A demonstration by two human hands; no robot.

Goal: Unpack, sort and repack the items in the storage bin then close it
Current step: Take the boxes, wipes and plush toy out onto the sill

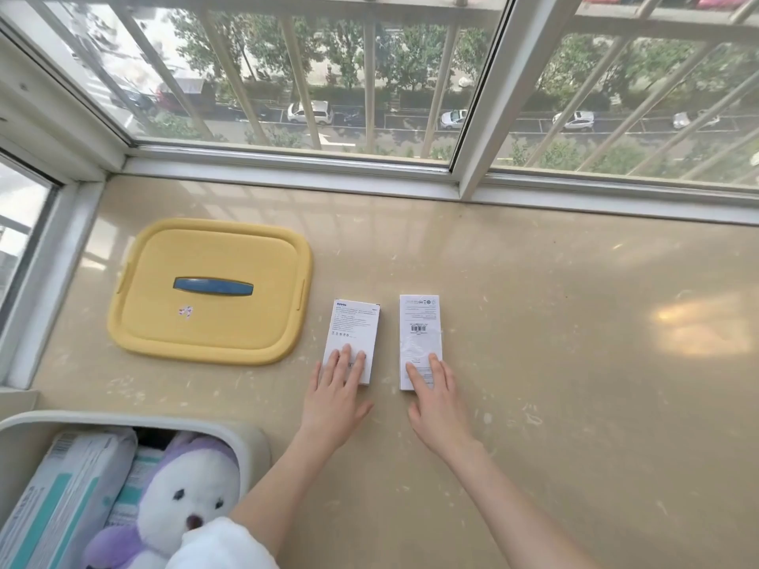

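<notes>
Two white boxes lie flat side by side on the beige counter. My left hand (334, 394) rests with spread fingers on the near end of the left box (354, 328). My right hand (435, 398) rests the same way on the near end of the right box (419, 326), which has a barcode. Neither hand grips its box. The white storage bin (242, 435) stands open at the lower left. Inside it are a white and purple plush toy (187, 492) and blue-and-white packs (70, 486). Its yellow lid (209, 291) with a blue handle lies flat beyond the bin.
The beige counter (554, 342) runs to a window frame (287, 168) at the back and a side window at the left. Bare counter stretches to the right of the boxes. Bars and a street with cars show outside.
</notes>
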